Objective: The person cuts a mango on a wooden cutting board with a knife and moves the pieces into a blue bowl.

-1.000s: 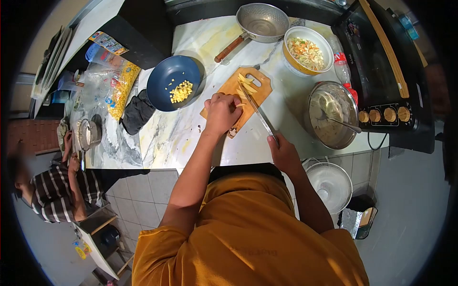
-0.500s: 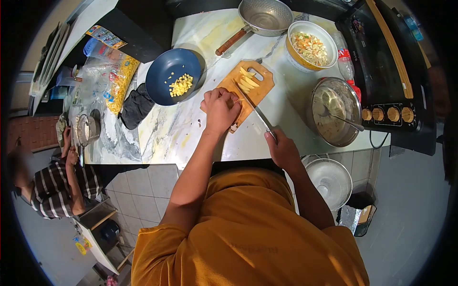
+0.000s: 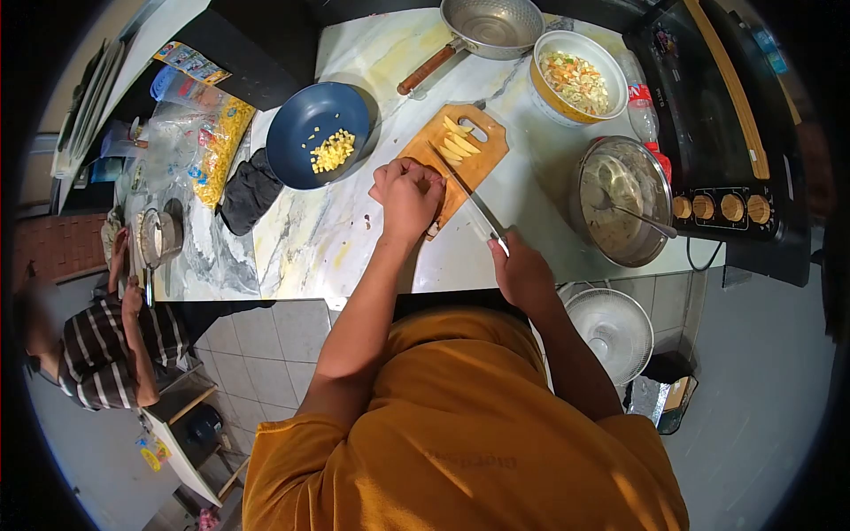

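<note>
Knife now beside curled left hand on board, right hand tight round handle, blue bowl alongside.

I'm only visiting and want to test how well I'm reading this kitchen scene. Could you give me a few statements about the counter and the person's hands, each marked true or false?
1. The right hand holds a knife with its blade over the cutting board. True.
2. The blue bowl is empty. False: it holds small yellow cubes.
3. The left hand rests curled on the near end of the cutting board. True.
4. The frying pan is full of food. False: no food shows in it.
5. Pale slices lie on the far end of the cutting board. True.
</note>
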A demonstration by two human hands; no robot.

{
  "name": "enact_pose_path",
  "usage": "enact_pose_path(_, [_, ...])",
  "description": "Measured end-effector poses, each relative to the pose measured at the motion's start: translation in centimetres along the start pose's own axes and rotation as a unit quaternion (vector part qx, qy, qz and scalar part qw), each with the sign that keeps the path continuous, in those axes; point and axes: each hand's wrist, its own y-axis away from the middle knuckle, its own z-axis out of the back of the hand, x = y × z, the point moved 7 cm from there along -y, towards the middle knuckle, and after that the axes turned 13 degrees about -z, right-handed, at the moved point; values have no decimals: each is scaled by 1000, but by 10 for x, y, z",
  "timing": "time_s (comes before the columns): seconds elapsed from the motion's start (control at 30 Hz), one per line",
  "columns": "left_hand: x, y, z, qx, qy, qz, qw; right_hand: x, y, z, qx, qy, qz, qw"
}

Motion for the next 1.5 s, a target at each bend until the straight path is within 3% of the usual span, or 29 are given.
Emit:
enact_pose_path(0.7, [-3,9,3,-41,-14,2,999,0,12,10,37,-3,-43,998])
enact_pose_path(1.2, [0,7,1,-41,7,7,999,0,8,-7,-35,36,11,999])
enact_pose_path(1.37, [3,7,1,-49,-1,11,999,-4,18,11,54,26,-42,997])
enact_pose_path(1.5, [2,7,2,-42,27,5,999,-8,20,13,37,27,-43,998])
